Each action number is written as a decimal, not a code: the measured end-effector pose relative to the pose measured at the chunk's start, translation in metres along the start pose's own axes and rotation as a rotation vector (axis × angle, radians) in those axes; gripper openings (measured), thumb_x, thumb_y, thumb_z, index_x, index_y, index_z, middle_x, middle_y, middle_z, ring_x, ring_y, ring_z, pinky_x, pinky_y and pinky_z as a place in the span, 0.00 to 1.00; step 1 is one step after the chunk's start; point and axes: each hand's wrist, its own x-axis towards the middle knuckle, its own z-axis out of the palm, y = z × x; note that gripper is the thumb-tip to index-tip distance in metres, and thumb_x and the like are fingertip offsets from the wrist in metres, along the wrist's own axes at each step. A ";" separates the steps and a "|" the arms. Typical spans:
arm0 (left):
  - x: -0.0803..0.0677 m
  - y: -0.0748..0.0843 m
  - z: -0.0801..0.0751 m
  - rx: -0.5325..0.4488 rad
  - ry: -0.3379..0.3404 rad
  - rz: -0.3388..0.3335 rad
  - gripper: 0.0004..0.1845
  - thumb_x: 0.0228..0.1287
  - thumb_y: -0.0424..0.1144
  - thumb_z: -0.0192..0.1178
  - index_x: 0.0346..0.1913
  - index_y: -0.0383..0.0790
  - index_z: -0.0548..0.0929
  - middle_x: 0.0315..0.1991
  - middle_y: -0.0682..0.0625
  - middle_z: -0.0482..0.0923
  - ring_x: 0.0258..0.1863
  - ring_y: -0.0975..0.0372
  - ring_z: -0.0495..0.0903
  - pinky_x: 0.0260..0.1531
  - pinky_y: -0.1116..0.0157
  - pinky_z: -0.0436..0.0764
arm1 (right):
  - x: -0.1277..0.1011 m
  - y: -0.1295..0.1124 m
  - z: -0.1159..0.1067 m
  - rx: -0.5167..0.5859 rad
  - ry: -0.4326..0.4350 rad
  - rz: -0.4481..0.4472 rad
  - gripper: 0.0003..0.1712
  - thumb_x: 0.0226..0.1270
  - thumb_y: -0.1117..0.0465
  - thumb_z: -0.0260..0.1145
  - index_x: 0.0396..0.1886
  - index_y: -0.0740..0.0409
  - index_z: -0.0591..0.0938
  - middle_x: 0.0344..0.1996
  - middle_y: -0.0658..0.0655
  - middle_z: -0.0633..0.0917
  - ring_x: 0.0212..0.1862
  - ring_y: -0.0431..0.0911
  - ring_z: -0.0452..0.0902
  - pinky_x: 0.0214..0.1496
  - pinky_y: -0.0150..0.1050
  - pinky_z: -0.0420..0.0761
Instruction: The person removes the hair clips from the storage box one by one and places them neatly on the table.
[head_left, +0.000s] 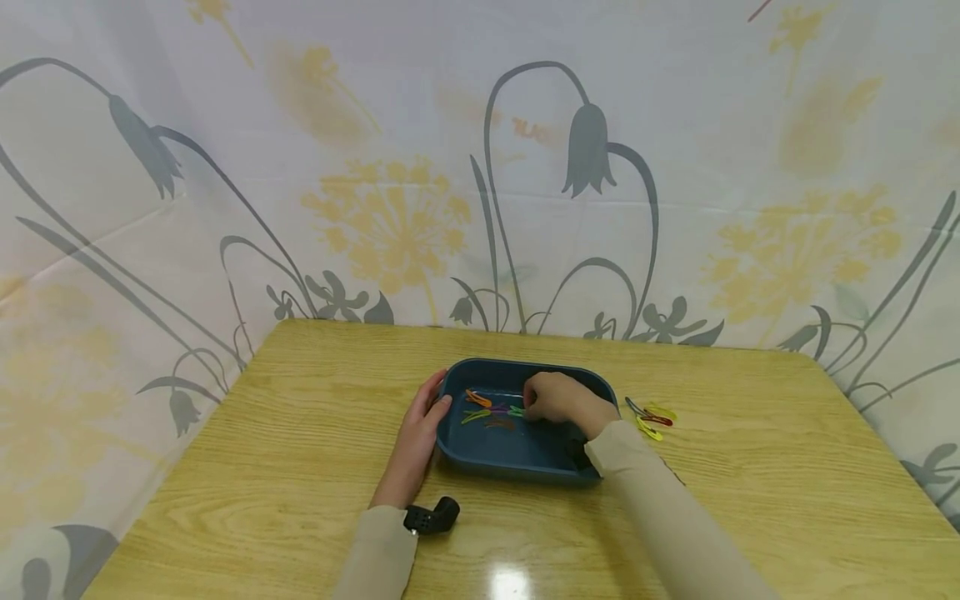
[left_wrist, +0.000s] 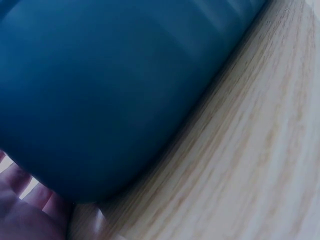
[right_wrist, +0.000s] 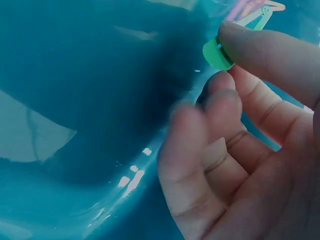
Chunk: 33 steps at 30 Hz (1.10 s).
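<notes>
A dark blue tray (head_left: 525, 367) stands on the wooden table (head_left: 300, 433). Several coloured hair clips lie in it, among them an orange clip (head_left: 477, 398). My left hand (head_left: 420, 429) grips the tray's left end, thumb over the rim. The left wrist view shows the tray's outer wall (left_wrist: 110, 90) with my fingers (left_wrist: 25, 210) against it. My right hand (head_left: 558, 398) is inside the tray, and its fingertips pinch the end of a green clip (right_wrist: 216, 54). The other fingers (right_wrist: 220, 145) are curled above the tray floor (right_wrist: 75, 75).
More clips (head_left: 652, 417), yellow, red and dark, lie on the table just right of the tray. A flowered curtain (head_left: 480, 167) hangs behind the table's far edge. Bare wood (left_wrist: 250, 165) lies around the tray.
</notes>
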 end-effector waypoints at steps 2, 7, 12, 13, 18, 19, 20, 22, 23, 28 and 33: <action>-0.001 0.003 0.000 -0.005 -0.004 -0.007 0.25 0.70 0.40 0.47 0.69 0.46 0.60 0.68 0.46 0.57 0.69 0.55 0.54 0.67 0.53 0.54 | 0.000 0.000 -0.002 0.026 -0.004 -0.010 0.06 0.61 0.59 0.64 0.26 0.53 0.77 0.24 0.50 0.77 0.24 0.43 0.69 0.27 0.36 0.69; -0.006 0.014 0.002 -0.023 -0.020 -0.008 0.25 0.70 0.37 0.47 0.69 0.43 0.60 0.68 0.43 0.57 0.69 0.52 0.54 0.66 0.51 0.54 | -0.004 -0.002 -0.005 0.076 0.002 -0.028 0.06 0.61 0.59 0.63 0.26 0.53 0.78 0.23 0.50 0.78 0.22 0.43 0.72 0.27 0.36 0.72; -0.004 0.007 0.001 0.012 -0.013 0.014 0.25 0.71 0.39 0.46 0.69 0.45 0.60 0.68 0.43 0.58 0.68 0.52 0.55 0.66 0.51 0.55 | -0.009 -0.004 -0.008 0.135 0.048 -0.063 0.03 0.63 0.61 0.61 0.32 0.54 0.81 0.26 0.50 0.80 0.22 0.44 0.76 0.29 0.36 0.74; -0.002 0.004 0.000 0.018 -0.008 0.012 0.25 0.71 0.41 0.46 0.69 0.46 0.60 0.68 0.44 0.58 0.68 0.53 0.56 0.65 0.51 0.56 | -0.011 -0.005 -0.009 0.153 0.056 -0.068 0.04 0.63 0.61 0.61 0.34 0.55 0.81 0.27 0.50 0.80 0.23 0.44 0.76 0.29 0.36 0.75; 0.000 -0.002 -0.001 0.017 0.001 0.011 0.25 0.70 0.43 0.48 0.69 0.48 0.61 0.68 0.47 0.59 0.68 0.55 0.56 0.66 0.52 0.56 | -0.018 -0.006 -0.015 0.216 0.104 -0.105 0.08 0.65 0.61 0.60 0.41 0.55 0.82 0.32 0.50 0.81 0.26 0.43 0.75 0.29 0.36 0.76; 0.001 -0.002 -0.001 0.020 0.001 0.011 0.25 0.70 0.43 0.48 0.69 0.49 0.61 0.68 0.47 0.58 0.68 0.55 0.55 0.66 0.52 0.56 | -0.019 -0.005 -0.016 0.218 0.112 -0.112 0.08 0.65 0.60 0.59 0.41 0.55 0.81 0.32 0.50 0.81 0.26 0.43 0.75 0.29 0.35 0.76; 0.001 -0.001 -0.001 0.021 0.000 0.012 0.26 0.70 0.43 0.48 0.69 0.48 0.60 0.68 0.46 0.58 0.68 0.55 0.55 0.66 0.52 0.55 | -0.020 -0.005 -0.017 0.219 0.121 -0.118 0.08 0.65 0.60 0.59 0.41 0.54 0.81 0.32 0.49 0.81 0.26 0.43 0.75 0.29 0.35 0.76; 0.001 0.000 -0.001 0.019 -0.002 0.009 0.26 0.70 0.43 0.48 0.69 0.48 0.60 0.68 0.46 0.57 0.69 0.55 0.54 0.66 0.52 0.55 | -0.023 -0.005 -0.018 0.217 0.132 -0.133 0.08 0.65 0.59 0.59 0.41 0.54 0.81 0.31 0.50 0.81 0.25 0.42 0.74 0.28 0.36 0.75; 0.000 0.000 -0.001 0.018 -0.001 0.008 0.26 0.70 0.43 0.48 0.69 0.48 0.60 0.68 0.46 0.57 0.69 0.55 0.54 0.66 0.52 0.55 | -0.025 -0.005 -0.019 0.219 0.136 -0.136 0.07 0.65 0.59 0.59 0.40 0.53 0.80 0.31 0.51 0.81 0.25 0.43 0.73 0.28 0.36 0.75; -0.001 0.001 0.000 0.004 0.001 0.005 0.26 0.69 0.43 0.48 0.69 0.47 0.60 0.68 0.47 0.59 0.68 0.56 0.56 0.66 0.54 0.55 | -0.034 -0.004 -0.018 0.264 0.170 -0.159 0.05 0.65 0.58 0.59 0.37 0.52 0.79 0.28 0.52 0.80 0.24 0.44 0.73 0.28 0.37 0.75; 0.000 0.000 0.000 0.009 0.000 0.012 0.26 0.69 0.44 0.49 0.68 0.47 0.61 0.67 0.48 0.60 0.67 0.57 0.57 0.66 0.54 0.56 | -0.046 -0.003 -0.018 0.348 0.186 -0.169 0.06 0.67 0.57 0.57 0.37 0.54 0.77 0.28 0.55 0.82 0.25 0.47 0.74 0.29 0.38 0.75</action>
